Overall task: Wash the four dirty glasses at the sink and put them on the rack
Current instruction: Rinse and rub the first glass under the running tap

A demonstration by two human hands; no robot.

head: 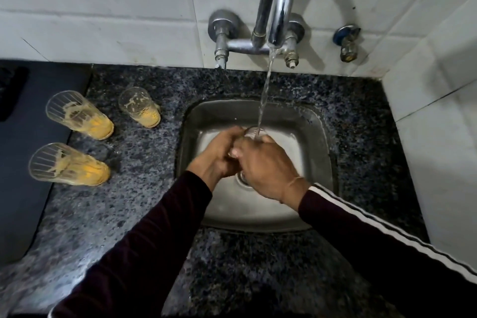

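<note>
While your left hand (218, 156) and right hand (263, 165) each keep a clamped grip on the first glass (251, 131) under the faucet stream (264, 100), nothing is finished. Three dirty glasses (80, 119) wait near the bench's left edge; no rack shows.

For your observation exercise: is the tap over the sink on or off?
On. A stream of water runs from the tap spout into the glass held over the sink.
</note>
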